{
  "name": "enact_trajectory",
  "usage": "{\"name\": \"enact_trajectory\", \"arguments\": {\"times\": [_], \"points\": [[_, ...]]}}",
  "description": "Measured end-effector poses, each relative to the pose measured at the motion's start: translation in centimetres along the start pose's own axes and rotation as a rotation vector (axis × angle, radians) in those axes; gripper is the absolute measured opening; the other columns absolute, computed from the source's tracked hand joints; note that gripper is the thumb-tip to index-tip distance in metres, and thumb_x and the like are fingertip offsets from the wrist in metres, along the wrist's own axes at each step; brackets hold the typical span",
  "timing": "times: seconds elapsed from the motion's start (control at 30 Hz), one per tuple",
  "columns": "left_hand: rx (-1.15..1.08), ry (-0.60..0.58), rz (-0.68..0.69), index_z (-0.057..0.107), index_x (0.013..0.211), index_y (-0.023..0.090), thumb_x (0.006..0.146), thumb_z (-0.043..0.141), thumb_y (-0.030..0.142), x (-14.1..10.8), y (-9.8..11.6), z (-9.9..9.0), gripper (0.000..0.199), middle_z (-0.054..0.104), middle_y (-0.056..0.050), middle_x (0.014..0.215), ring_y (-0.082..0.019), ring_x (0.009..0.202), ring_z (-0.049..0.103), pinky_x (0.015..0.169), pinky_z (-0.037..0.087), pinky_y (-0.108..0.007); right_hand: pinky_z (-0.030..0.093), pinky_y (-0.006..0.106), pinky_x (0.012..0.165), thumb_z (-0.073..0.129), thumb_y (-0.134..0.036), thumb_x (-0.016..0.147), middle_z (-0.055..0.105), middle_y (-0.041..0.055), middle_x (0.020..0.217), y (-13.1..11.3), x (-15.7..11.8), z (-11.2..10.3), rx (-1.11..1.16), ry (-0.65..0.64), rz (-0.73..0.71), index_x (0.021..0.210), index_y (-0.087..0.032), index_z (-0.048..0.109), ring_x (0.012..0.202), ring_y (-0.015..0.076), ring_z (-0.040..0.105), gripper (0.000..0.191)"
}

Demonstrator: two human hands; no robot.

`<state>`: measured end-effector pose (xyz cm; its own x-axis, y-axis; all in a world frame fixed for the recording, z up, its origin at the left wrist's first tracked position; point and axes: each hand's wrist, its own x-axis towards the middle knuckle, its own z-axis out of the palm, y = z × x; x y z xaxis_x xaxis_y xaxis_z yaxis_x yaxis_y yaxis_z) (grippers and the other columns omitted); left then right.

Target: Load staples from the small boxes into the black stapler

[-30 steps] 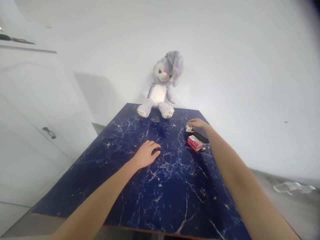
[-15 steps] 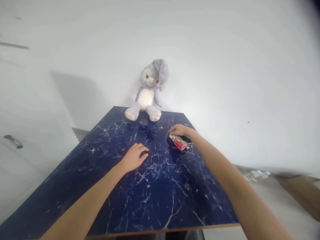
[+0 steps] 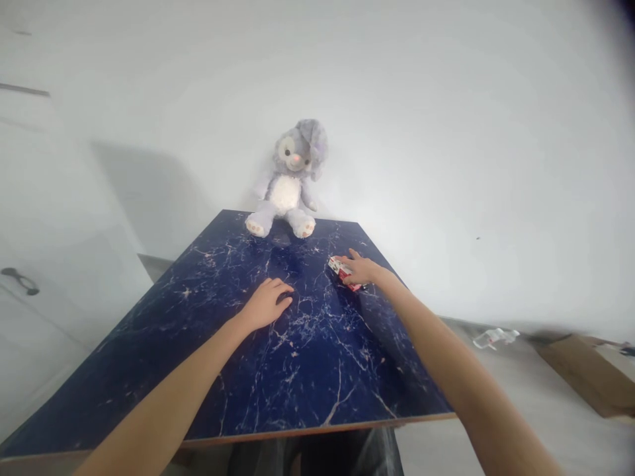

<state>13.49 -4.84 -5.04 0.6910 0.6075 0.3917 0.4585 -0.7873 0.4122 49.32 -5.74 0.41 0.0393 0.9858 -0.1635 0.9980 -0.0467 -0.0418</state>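
On the blue marbled table (image 3: 297,357), my left hand (image 3: 268,304) rests near the middle, fingers bent and a little apart. A small dark area shows between its thumb and index finger; I cannot make out whether it is an object. My right hand (image 3: 358,268) lies over a red and white packet (image 3: 339,266) at the table's right side, with its fingers spread on top. The packet's left end and lower edge stick out from beneath the hand. A grey plush toy (image 3: 286,192) with a white belly sits at the table's far edge, against the wall.
A cardboard box (image 3: 590,373) stands on the floor at the right. Clear plastic items (image 3: 496,338) lie on the floor nearer the table. A door handle (image 3: 20,281) shows at the left. The table's front edge has a brown rim.
My right hand has moved from the packet's far end onto its top, and its fingers have spread. The view has shifted slightly. My left hand stays in about the same place.
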Motion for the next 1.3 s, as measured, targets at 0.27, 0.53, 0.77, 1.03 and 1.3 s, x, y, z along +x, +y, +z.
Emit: {"name": "enact_trajectory", "arguments": {"times": [0.27, 0.53, 0.77, 1.03, 1.3], "points": [[-0.010, -0.014, 0.004, 0.071, 0.112, 0.024, 0.096, 0.056, 0.033, -0.2, -0.1, -0.5, 0.023, 0.069, -0.006, 0.111, -0.024, 0.102, 0.060, 0.101, 0.045, -0.045, 0.046, 0.040, 0.099, 0.069, -0.048, 0.076, 0.057, 0.0109, 0.142, 0.8, -0.4, -0.3, -0.011, 0.084, -0.003, 0.153, -0.037, 0.044, 0.122, 0.0354, 0.059, 0.081], [-0.048, -0.027, 0.004, 0.071, 0.112, 0.023, 0.097, 0.055, 0.034, -0.2, -0.3, -0.6, 0.025, 0.069, -0.006, 0.111, -0.024, 0.102, 0.061, 0.103, 0.044, -0.047, 0.050, 0.035, 0.085, 0.072, -0.046, 0.073, 0.073, 0.0094, 0.111, 8.3, -2.1, -0.2, 0.016, 0.119, 0.248, 0.145, -0.029, 0.056, 0.099, 0.0305, 0.069, 0.076], [-0.039, -0.003, 0.012, 0.071, 0.112, 0.024, 0.096, 0.057, 0.033, -0.2, -0.7, 0.0, 0.023, 0.068, -0.006, 0.110, -0.023, 0.100, 0.060, 0.101, 0.045, -0.045, 0.052, 0.039, 0.085, 0.073, -0.048, 0.072, 0.069, 0.0145, 0.117, 9.5, -2.8, 0.3, 0.025, 0.167, 0.375, 0.145, -0.026, 0.055, 0.099, 0.0325, 0.070, 0.078], [-0.020, 0.020, 0.005, 0.071, 0.114, 0.024, 0.095, 0.057, 0.030, -0.1, 0.1, 0.4, 0.024, 0.067, -0.007, 0.111, -0.025, 0.104, 0.059, 0.099, 0.047, -0.045, 0.049, 0.044, 0.094, 0.069, -0.052, 0.076, 0.060, 0.0172, 0.133, 3.0, -1.2, 1.1, 0.028, 0.149, 0.298, 0.152, -0.029, 0.046, 0.114, 0.0370, 0.063, 0.082], [0.072, 0.285, -0.163, 0.067, 0.115, 0.026, 0.096, 0.053, 0.027, -1.2, -3.6, -3.2, 0.023, 0.068, -0.006, 0.118, -0.024, 0.115, 0.059, 0.107, 0.044, -0.043, 0.051, 0.046, 0.089, 0.071, -0.051, 0.074, 0.057, 0.0163, 0.135, -14.9, 3.4, 0.7, 0.114, 0.156, 0.052, 0.145, -0.033, 0.053, 0.105, 0.0365, 0.067, 0.075]]}}
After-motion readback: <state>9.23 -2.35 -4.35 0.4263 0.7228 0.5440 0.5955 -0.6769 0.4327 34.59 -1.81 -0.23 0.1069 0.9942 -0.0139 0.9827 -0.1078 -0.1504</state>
